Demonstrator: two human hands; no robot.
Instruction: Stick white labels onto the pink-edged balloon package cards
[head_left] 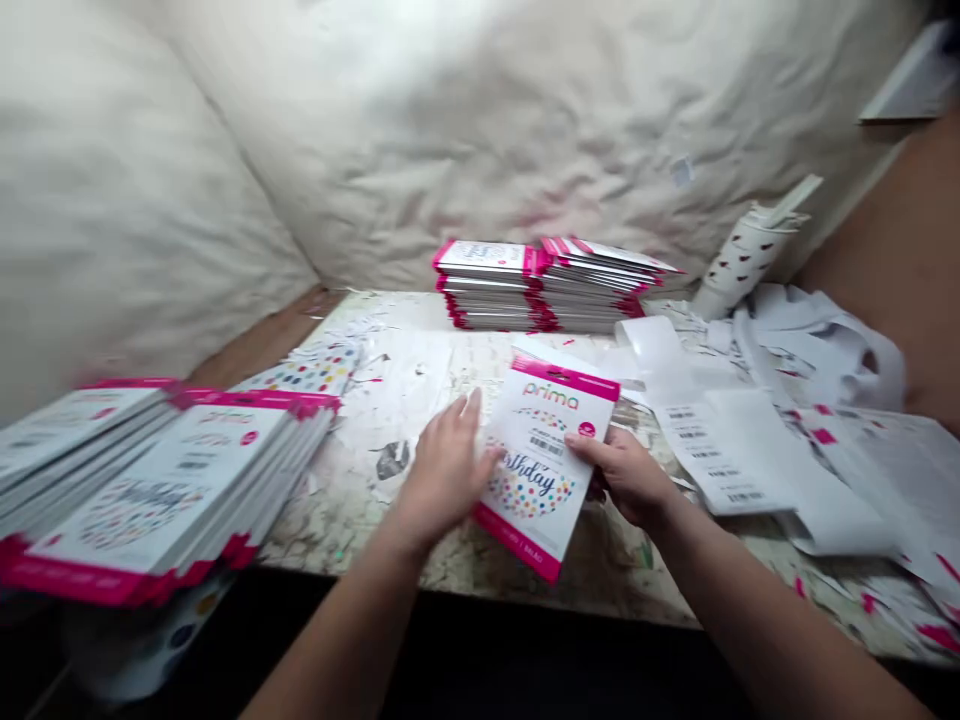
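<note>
My right hand (630, 470) grips the right edge of a flat balloon packet (536, 530), thumb on the front face. The packet is white with pink bands, the word "prima", a barcode label and a dotted "birthday" print. It is held tilted above the table. My left hand (442, 475) is at the packet's left edge with its fingers stretched out, slightly blurred. Its thumb overlaps the packet's edge; whether it touches, I cannot tell.
Stacks of similar packets (150, 480) lie at the left, and two more stacks (487, 290) stand at the back. A strip of barcode labels (720, 455) and curled white paper (825, 330) lie at the right. Behind them leans a patterned white cup (746, 250).
</note>
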